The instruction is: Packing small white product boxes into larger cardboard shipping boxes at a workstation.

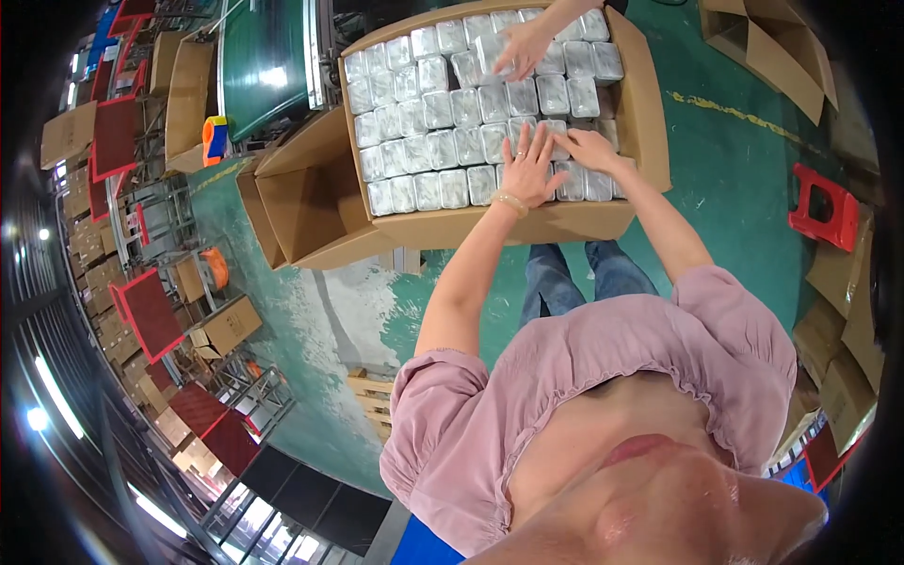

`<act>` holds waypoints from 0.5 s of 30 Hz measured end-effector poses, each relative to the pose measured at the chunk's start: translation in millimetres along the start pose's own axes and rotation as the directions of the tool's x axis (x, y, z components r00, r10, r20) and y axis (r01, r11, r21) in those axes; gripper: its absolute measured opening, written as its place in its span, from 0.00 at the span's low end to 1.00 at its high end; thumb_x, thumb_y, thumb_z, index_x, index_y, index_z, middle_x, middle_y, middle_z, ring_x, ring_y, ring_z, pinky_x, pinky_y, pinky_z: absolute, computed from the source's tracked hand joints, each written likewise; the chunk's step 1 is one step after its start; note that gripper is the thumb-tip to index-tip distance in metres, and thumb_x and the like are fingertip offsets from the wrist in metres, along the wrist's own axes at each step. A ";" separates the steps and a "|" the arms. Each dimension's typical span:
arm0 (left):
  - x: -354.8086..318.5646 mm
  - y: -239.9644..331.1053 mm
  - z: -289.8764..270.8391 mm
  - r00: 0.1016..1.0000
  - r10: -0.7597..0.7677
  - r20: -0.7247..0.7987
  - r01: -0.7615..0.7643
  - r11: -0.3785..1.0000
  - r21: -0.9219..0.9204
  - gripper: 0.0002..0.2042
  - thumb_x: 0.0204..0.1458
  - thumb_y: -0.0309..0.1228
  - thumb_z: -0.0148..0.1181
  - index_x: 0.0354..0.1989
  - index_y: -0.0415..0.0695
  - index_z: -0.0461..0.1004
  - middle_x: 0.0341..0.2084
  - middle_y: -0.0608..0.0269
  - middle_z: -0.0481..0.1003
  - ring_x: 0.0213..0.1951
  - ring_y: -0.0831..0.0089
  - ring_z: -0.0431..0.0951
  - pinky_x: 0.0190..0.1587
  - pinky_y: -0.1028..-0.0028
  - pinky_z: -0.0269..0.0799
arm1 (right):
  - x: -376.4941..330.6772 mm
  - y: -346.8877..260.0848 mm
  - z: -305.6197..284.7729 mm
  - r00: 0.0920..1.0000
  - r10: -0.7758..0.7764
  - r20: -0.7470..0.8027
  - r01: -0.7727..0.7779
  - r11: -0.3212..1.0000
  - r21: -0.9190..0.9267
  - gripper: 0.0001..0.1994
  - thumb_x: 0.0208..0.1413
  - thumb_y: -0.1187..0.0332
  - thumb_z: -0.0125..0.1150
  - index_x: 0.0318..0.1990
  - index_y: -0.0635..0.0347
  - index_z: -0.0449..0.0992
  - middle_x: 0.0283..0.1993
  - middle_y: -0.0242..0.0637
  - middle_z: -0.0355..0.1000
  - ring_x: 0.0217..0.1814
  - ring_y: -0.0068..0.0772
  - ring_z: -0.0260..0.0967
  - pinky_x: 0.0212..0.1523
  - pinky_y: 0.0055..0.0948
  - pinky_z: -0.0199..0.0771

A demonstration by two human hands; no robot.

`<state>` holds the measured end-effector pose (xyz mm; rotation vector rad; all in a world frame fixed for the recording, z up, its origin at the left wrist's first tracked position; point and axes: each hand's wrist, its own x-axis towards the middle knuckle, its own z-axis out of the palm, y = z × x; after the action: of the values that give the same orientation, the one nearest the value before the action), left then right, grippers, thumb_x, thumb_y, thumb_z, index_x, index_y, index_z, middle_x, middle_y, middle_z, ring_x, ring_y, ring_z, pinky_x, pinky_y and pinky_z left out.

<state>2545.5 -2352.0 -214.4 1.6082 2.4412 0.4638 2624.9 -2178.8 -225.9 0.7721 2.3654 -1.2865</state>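
Clear wrapped packets [443, 151] are being kept in tight rows inside a large open cardboard box [650, 122], which is being seen at the top centre of the view, above the person's knees. The front right packets [574, 184], just inside the box's near wall, are being pressed on by both hands. The left hand [527, 169] is being laid flat with its fingers spread and released, palm down on the packets, nothing being gripped by it; a ring and a bracelet are being worn on it. The right hand [589, 149] is being rested just beside it, fingers bent down onto the packets near the right wall; whether a packet is being pinched by it cannot be told. The two hands are nearly touching.

At the far edge of the box, a packet in the back rows is being touched by another person's hand [523, 47]. A second, empty cardboard box [301, 202] is being stood open against the left side of the full one. Both boxes are being carried above a green floor [744, 179]. A red stool [827, 207] is being left on that floor well to the right, and a green conveyor belt [264, 66] is being seen beyond the empty box.
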 end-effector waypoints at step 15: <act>58.3 -149.1 -56.5 0.996 -0.091 -0.009 0.090 0.960 0.266 0.32 0.52 0.53 0.39 0.63 0.52 0.46 0.62 0.73 0.48 0.64 0.61 0.43 0.60 0.48 0.33 | 27.2 23.0 -12.9 0.802 0.206 -0.560 -0.062 0.962 0.266 0.29 0.49 0.51 0.53 0.50 0.66 0.62 0.47 0.55 0.66 0.51 0.50 0.63 0.50 0.39 0.61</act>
<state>2376.0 -2362.0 -213.3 1.5774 2.6542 0.1207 2616.7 -2149.6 -248.5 1.5855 2.5539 -1.4368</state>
